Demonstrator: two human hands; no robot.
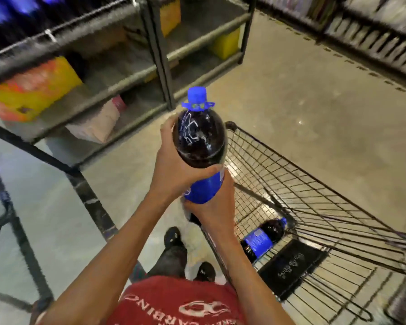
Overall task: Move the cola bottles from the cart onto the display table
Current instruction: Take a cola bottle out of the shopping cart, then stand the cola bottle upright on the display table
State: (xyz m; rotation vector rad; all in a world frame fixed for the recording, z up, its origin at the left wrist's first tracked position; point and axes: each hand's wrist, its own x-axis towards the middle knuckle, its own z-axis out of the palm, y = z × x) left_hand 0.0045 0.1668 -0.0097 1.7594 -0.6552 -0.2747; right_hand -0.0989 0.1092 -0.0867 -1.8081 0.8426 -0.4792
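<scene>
While aloft, cola bottle cap-forward.

A dark cola bottle (blue cap, blue label) is pointing cap-up beside the wire cart, the left hand and right hand gripping it; a second bottle is lying sideways inside the cart.

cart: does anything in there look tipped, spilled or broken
One bottle lies on its side in the cart rather than standing. No spill or damage shows. The held bottle, gripped by the left hand and right hand, looks intact, cap on.
</scene>
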